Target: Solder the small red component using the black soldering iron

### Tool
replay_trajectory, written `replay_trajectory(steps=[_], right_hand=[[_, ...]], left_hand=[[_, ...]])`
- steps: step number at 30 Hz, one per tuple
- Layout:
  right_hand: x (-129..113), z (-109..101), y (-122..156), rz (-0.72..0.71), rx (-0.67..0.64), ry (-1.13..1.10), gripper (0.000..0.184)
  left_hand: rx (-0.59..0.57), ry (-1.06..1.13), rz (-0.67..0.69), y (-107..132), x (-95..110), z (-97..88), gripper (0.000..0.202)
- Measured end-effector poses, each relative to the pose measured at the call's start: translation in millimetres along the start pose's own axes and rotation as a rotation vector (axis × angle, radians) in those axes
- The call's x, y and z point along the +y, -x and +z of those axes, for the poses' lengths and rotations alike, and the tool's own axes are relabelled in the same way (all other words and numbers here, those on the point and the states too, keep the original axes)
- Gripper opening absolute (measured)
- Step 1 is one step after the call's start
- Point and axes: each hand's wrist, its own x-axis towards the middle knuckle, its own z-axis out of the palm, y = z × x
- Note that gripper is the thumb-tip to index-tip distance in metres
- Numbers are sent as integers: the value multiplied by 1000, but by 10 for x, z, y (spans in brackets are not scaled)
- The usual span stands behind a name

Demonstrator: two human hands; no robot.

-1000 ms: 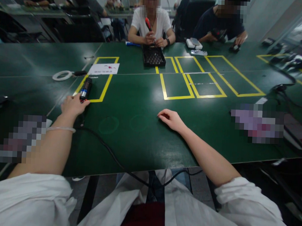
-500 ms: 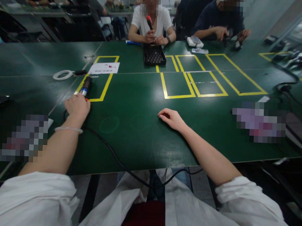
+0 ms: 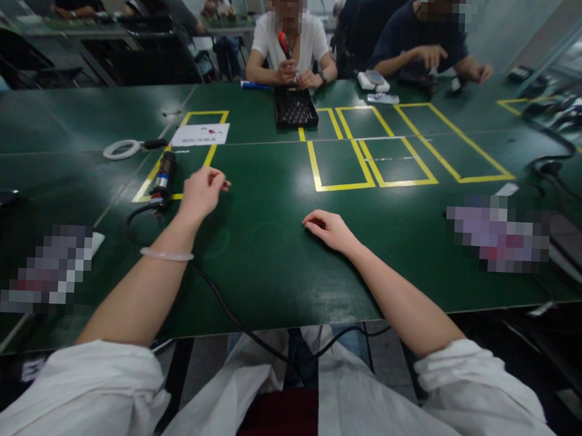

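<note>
My left hand (image 3: 205, 192) hovers over the green table, empty, with its fingers loosely bent and the thumb apart. Just left of it lies a black cylindrical device (image 3: 164, 177) with blue and silver bands, its far part inside a yellow taped outline. A black cable (image 3: 224, 305) runs from near that device, under my left wrist and over the table's front edge. My right hand (image 3: 330, 229) rests on the table, nothing in it, fingers loosely curled with a gap to the thumb. A white card (image 3: 201, 134) lies beyond the left hand.
A white cable coil (image 3: 121, 149) lies at left. Yellow tape rectangles (image 3: 343, 187) mark the middle and right. Opposite, a person (image 3: 264, 59) holds a red-and-black tool over a black tray (image 3: 295, 118). Another person (image 3: 399, 55) sits right of them. Blurred-out items (image 3: 502, 233) lie on both sides.
My left hand has let go of the black cylindrical device and moved right. The device stays on the table. My right hand has hardly moved.
</note>
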Motion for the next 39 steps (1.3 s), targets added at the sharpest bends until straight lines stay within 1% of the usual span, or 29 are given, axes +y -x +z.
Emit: replay_trajectory(steps=[1, 3, 5, 7, 8, 10, 12, 14, 17, 19, 23, 26, 29, 32, 35, 39], right_hand=[[11, 0, -1, 12, 2, -23, 16], [40, 5, -9, 43, 4, -107, 17], [59, 11, -19, 74, 6, -269, 19], [50, 18, -27, 85, -26, -449, 29], [33, 21, -28, 74, -33, -520, 34], [-16, 31, -26, 44, -67, -610, 36], [-63, 45, -21, 22, -118, -671, 31], [-83, 62, -17, 16, -139, -690, 31], [-58, 72, -13, 30, -83, -624, 33], [-28, 65, -12, 40, -35, -543, 31], [4, 37, -9, 24, 16, -415, 26], [5, 30, -7, 2, 20, -364, 25], [3, 39, -8, 4, 14, -385, 28], [4, 47, -18, 59, 19, -459, 32], [5, 39, -32, 97, 21, -466, 33], [1, 17, -36, 57, 24, -425, 30]], left_hand=[[-40, 169, -6, 58, 186, 135, 32], [-218, 412, 38, 211, 528, 392, 35], [-410, 585, 74, 379, 778, 602, 42], [-576, 702, 86, 522, 906, 759, 56], [-631, 743, 83, 576, 927, 821, 63], [-684, 796, 73, 647, 909, 921, 69], [-690, 833, 56, 676, 848, 1001, 68], [-683, 894, 21, 677, 775, 1071, 64], [-658, 996, -51, 655, 688, 1147, 50], [-657, 1005, -69, 644, 661, 1169, 44], [-677, 954, -57, 652, 678, 1151, 42], [-667, 905, -41, 675, 706, 1125, 39], [-632, 852, -22, 690, 713, 1116, 37], [-582, 841, 12, 689, 710, 1120, 38], [-541, 839, 58, 679, 708, 1130, 39], [-514, 862, 69, 671, 700, 1148, 39]])
